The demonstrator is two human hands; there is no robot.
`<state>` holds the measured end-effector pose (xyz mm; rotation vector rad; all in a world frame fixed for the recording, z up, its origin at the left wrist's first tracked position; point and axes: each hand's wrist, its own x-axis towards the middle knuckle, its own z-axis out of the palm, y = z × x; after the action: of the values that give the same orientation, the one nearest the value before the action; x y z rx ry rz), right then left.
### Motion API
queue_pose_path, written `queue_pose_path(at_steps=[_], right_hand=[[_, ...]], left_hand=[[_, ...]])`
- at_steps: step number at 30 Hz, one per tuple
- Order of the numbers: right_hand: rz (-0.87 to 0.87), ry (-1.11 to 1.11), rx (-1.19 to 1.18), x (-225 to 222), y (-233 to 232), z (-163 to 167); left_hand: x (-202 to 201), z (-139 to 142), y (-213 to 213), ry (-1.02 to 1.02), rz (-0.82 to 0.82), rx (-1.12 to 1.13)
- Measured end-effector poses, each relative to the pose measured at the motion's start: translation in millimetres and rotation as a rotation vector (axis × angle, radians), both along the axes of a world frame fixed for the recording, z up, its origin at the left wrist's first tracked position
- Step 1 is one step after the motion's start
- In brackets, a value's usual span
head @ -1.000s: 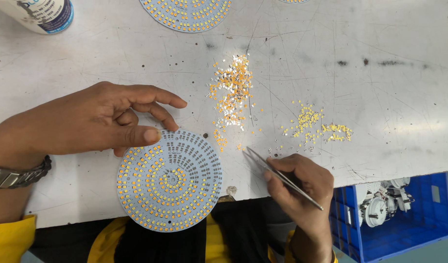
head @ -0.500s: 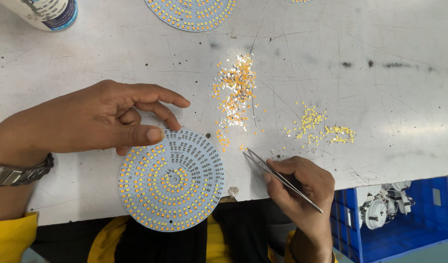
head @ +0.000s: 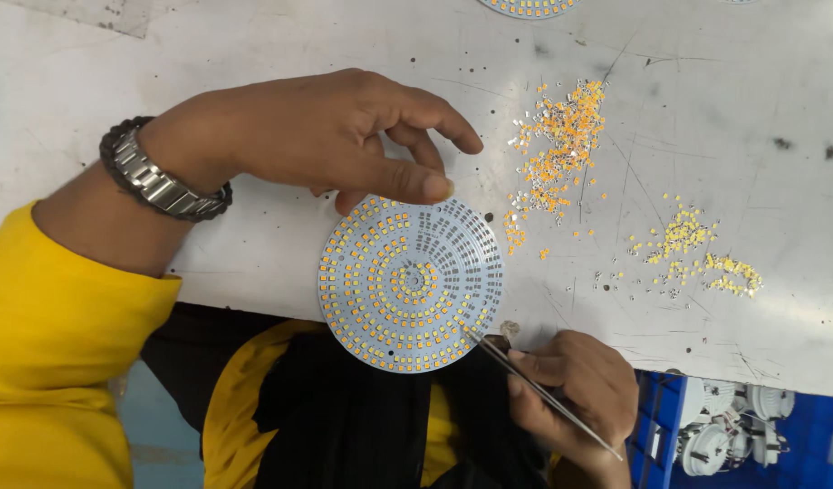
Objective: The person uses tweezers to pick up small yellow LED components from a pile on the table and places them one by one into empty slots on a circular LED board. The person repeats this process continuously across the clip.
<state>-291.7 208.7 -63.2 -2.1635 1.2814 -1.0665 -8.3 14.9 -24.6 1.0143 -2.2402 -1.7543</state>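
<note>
While the left hand (head: 344, 136) presses the round LED board (head: 411, 282) flat, the right hand (head: 575, 389) pinches tweezers (head: 534, 388).
Board looks thin, stiff, light; grip its rim, since the chips seem fragile.

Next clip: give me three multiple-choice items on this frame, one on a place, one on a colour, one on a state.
1. Where does the round board lie?
A. At the table's near edge, partly over it
B. In the blue bin
C. Under the loose chips

2. What colour is the person's sleeve?
A. Red
B. Yellow
C. White

3. What is the right hand doing?
A. Lying flat and empty
B. Gripping the bin
C. Holding tweezers with the tips at the board's rim

Answers:
1 A: the board's lower part overhangs the table edge, under the left hand, whose thumb presses its top.
2 B: the sleeve by the watch is yellow.
3 C: the tweezers run from the fingers to the board's lower right rim.
</note>
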Motion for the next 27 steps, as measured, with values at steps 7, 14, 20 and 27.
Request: queue_pose_path(at_steps=[7,14,20,27], right_hand=[[-0.033,0.004,0.192,-5.3,-3.4,8.6],[-0.022,0.004,0.167,-2.8,-3.7,7.7],[-0.049,0.029,0.072,0.7,0.2,5.9],[-0.054,0.073,0.076,3.8,1.0,5.4]], left_hand=[[-0.5,4.6,2.4,0.012,0.009,0.005],[0.0,4.0,4.2,0.007,0.027,0.002],[0.8,3.1,3.6,0.034,0.021,0.002],[-0.1,2.6,4.0,0.022,0.026,-0.008]])
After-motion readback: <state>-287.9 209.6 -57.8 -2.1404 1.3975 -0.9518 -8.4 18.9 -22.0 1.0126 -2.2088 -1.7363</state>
